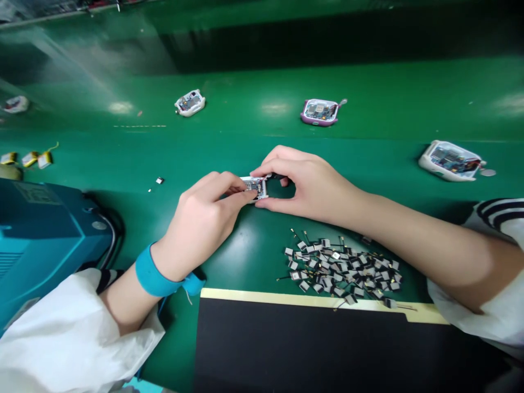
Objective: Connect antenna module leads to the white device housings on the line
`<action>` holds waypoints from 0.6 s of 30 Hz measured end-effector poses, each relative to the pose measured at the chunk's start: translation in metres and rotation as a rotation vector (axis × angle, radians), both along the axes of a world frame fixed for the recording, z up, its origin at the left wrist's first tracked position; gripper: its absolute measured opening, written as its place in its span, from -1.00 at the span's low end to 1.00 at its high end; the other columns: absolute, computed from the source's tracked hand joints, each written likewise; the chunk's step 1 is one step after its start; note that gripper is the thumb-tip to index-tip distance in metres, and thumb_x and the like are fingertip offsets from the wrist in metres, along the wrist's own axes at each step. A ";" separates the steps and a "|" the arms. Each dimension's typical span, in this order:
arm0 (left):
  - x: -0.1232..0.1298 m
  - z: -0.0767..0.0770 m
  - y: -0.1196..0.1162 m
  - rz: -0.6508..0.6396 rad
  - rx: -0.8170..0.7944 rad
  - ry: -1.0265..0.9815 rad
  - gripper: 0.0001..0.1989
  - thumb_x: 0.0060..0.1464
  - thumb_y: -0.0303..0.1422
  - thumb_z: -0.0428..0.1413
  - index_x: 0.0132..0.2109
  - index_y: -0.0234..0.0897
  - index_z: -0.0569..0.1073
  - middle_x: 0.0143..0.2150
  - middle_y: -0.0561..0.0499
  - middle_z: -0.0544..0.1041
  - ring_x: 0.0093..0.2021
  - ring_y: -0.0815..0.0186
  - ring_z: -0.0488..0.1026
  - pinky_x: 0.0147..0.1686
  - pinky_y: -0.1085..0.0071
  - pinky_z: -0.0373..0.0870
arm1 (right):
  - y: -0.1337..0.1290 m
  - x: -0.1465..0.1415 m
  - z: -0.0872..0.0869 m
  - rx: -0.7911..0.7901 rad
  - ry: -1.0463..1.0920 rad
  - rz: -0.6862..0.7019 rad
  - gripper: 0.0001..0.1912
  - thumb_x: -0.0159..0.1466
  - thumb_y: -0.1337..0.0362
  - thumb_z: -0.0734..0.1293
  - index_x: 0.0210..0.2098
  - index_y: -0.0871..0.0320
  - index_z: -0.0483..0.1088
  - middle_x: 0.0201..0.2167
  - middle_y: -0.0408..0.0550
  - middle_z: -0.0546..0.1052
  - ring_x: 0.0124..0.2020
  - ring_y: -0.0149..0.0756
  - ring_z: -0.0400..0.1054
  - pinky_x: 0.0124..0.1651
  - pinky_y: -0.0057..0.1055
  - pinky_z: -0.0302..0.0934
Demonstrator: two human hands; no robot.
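Observation:
A small white smartwatch housing [256, 188], its back off and its circuit board exposed, is held just above the green bench between both hands. My right hand [305, 183] grips its right end, thumb along the near side and fingers on the far side. My left hand [213, 210], with a teal band around the wrist, is closed over the left end. Its thumb tip presses onto the board, and its fingers cover part of the housing. Near my right forearm lies a pile of small grey-and-black antenna-like parts with short leads [344, 267].
Open watch housings, one white [190, 103], one purple [319, 113] and another white [450, 161], lie beyond my hands. A single small part [159, 180] and yellow-wrapped batteries [30, 159] are at left. A teal machine [53, 240] stands beside my left arm; a black mat [307, 344] lies in front.

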State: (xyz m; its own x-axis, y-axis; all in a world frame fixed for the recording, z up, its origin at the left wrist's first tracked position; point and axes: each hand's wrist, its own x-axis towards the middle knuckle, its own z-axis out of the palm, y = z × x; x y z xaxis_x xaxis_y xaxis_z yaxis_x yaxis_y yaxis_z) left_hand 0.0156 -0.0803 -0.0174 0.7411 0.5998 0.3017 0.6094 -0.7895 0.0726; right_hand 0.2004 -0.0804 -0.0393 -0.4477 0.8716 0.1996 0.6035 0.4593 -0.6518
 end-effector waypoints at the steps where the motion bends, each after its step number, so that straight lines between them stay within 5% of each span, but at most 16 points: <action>1: 0.000 0.000 0.000 0.004 -0.002 0.003 -0.80 0.10 -0.40 -0.07 -0.25 -0.24 0.45 -0.33 0.03 0.45 -0.32 0.36 0.39 -0.37 0.46 0.35 | 0.000 0.000 0.000 0.001 0.001 0.000 -0.68 0.02 0.22 0.32 -0.22 0.19 0.36 -0.27 -0.07 0.37 -0.33 -0.38 0.24 -0.34 -0.44 0.11; 18: 0.001 0.000 -0.001 -0.002 -0.001 0.036 -0.79 0.12 -0.41 -0.10 -0.24 -0.23 0.44 -0.30 0.01 0.43 -0.30 0.34 0.38 -0.37 0.42 0.35 | 0.000 0.000 0.002 -0.010 -0.024 -0.002 -0.69 0.04 0.20 0.31 -0.22 0.14 0.35 -0.26 -0.09 0.36 -0.28 -0.34 0.24 -0.30 -0.40 0.13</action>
